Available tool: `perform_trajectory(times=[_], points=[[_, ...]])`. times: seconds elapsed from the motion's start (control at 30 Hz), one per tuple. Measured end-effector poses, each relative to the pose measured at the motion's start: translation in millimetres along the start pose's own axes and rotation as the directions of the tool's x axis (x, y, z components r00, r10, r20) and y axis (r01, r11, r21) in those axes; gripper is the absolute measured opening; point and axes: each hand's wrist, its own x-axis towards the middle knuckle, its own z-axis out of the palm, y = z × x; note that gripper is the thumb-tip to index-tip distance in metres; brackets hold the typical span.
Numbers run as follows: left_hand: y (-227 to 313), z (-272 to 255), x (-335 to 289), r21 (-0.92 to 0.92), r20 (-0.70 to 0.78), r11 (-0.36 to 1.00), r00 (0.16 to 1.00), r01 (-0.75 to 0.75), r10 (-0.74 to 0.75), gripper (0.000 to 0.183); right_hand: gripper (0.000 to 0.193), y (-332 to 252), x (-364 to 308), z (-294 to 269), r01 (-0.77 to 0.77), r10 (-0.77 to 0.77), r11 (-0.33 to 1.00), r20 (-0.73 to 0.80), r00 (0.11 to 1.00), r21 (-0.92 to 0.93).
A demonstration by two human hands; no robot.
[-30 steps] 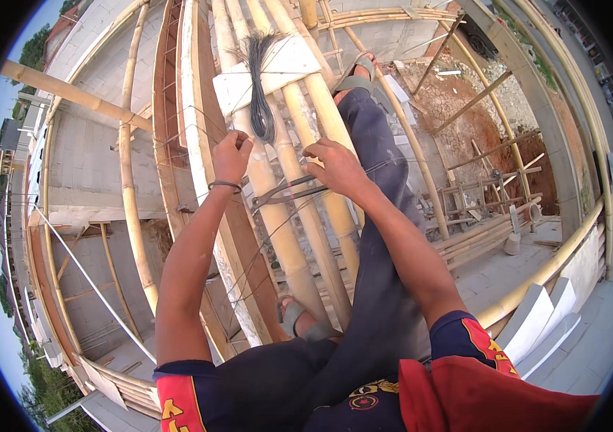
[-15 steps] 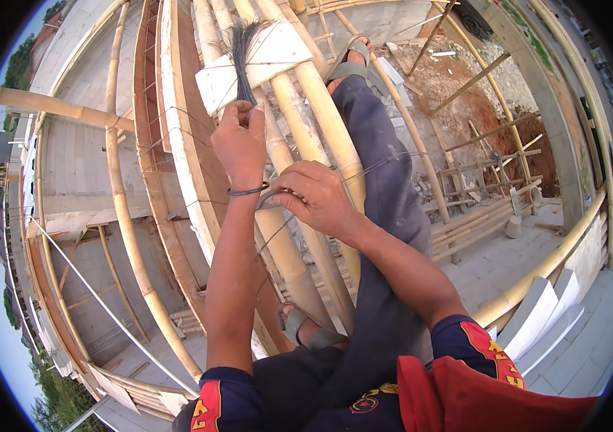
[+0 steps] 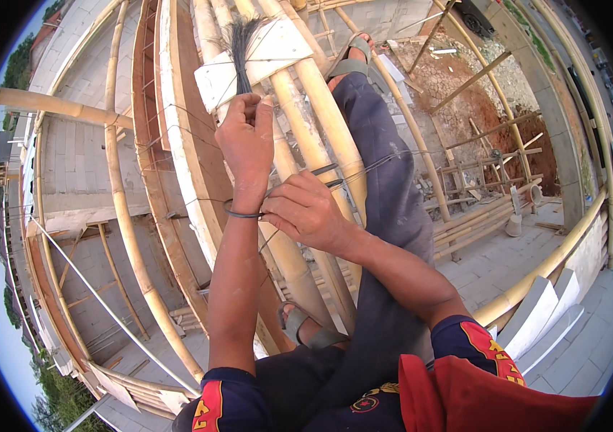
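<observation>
My left hand [image 3: 245,140] is closed round the lower end of a bundle of thin black tie wire [image 3: 240,54], whose loose ends fan out over a white board [image 3: 281,49]. A thin dark band [image 3: 241,214] circles my left wrist. My right hand [image 3: 310,212] is beside that wrist, its fingertips curled in and touching the band. Two slim dark handles, apparently of pincers [image 3: 334,183], stick out past its far side; the tool's other end is hidden by the hand.
Bamboo poles [image 3: 321,108] run lengthwise beneath my hands, beside a timber formwork board [image 3: 184,137]. My sandalled feet [image 3: 310,327] rest on the bamboo. Twisted wire [image 3: 385,160] crosses near my leg. Far below at right lie rubble and reddish soil [image 3: 457,86].
My right hand has turned over and shifted slightly down against my left wrist, bringing the two dark handles into view. My left hand has moved slightly down and right, its fingers less upright.
</observation>
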Motion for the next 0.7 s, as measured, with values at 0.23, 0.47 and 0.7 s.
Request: perform_trajectory(times=[0.23,0.47,0.7], points=[[-74,-9,19,0.303,0.157,0.952,0.987,-0.026,-0.023,0.017,0.021,21,-8,1,-0.191,0.191,0.981,-0.026,0.981,0.024],[-136,0,1,0.435,0.347,0.860,0.931,-0.268,0.115,0.014,0.014,42,-23,9,-0.372,0.367,0.928,0.134,0.920,0.013],[-152,5,9,0.467,0.400,0.837,0.912,-0.287,0.090,0.012,0.013,47,-29,11,-0.416,0.412,0.909,0.234,0.881,-0.034]])
